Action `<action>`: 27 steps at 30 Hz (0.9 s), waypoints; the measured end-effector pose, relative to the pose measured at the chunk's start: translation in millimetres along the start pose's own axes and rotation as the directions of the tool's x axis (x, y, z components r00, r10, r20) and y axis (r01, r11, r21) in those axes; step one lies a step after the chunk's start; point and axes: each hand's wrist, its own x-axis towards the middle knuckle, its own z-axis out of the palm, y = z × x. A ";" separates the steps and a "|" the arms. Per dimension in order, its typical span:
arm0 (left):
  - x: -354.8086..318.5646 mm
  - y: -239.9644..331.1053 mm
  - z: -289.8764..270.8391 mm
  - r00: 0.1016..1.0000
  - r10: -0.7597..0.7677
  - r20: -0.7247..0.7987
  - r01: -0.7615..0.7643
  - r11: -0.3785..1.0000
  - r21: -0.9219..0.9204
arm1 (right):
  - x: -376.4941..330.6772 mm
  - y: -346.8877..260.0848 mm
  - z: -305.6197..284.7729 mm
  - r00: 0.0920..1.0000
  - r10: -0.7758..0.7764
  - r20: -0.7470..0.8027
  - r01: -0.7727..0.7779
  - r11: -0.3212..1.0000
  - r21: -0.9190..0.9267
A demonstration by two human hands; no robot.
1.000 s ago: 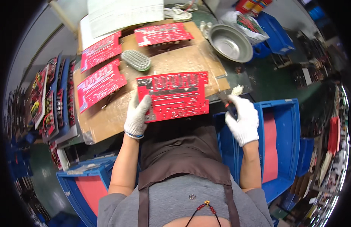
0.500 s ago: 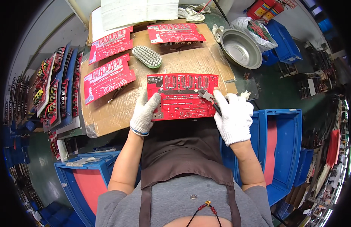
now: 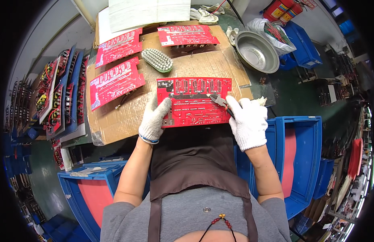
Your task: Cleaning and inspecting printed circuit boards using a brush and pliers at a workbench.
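A red circuit board, solder side up, is held out in front of my apron. Gripping its left edge is my left hand, in a white knit glove with the thumb on top. My gloved right hand is closed around a pair of cutting pliers at the board's right edge. The pliers' metal jaws lie over the board's upper right part, below a row of rectangular slots; whether they touch it I cannot tell. Most of the pliers' handles are hidden in the glove.
Cardboard covers the bench, carrying three more red boards and a green-backed bristle brush. A metal basin stands at the far right. Blue crates flank me; upright boards are racked at left.
The pliers' jaws have shifted slightly left across the board, and my right hand moved with them. My left hand keeps its hold on the board.
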 end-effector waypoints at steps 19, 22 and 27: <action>-0.9 1.5 2.0 0.999 -0.014 -0.051 0.016 0.998 0.053 | -10.2 -4.1 19.1 0.991 0.022 -0.131 -0.015 0.998 0.055; 0.2 -0.8 -6.2 0.999 -0.048 -0.025 0.049 0.996 0.072 | -9.7 -4.9 19.6 0.992 0.022 -0.125 -0.016 0.999 0.045; 0.8 -1.4 -0.6 1.000 0.002 -0.030 0.001 0.997 0.079 | -10.4 -7.4 20.6 0.996 0.062 -0.058 -0.058 0.997 0.056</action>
